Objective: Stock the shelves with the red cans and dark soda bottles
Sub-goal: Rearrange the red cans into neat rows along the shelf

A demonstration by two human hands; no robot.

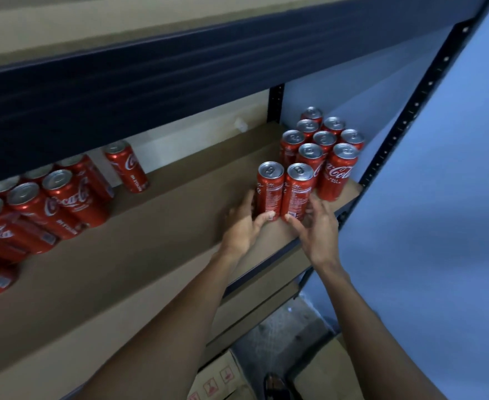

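Two slim red cans stand upright side by side on the brown shelf board near its right front edge. My left hand grips the left can at its base, thumb across the front. My right hand grips the right can at its base in the same way. Just behind them a cluster of several red cans stands in rows at the shelf's right end. Another group of red cans stands at the left end. No dark bottles are in view.
A dark blue beam of the upper shelf hangs overhead. A perforated dark upright post borders the right end, with a blue wall beyond. Cardboard boxes sit on the floor below.
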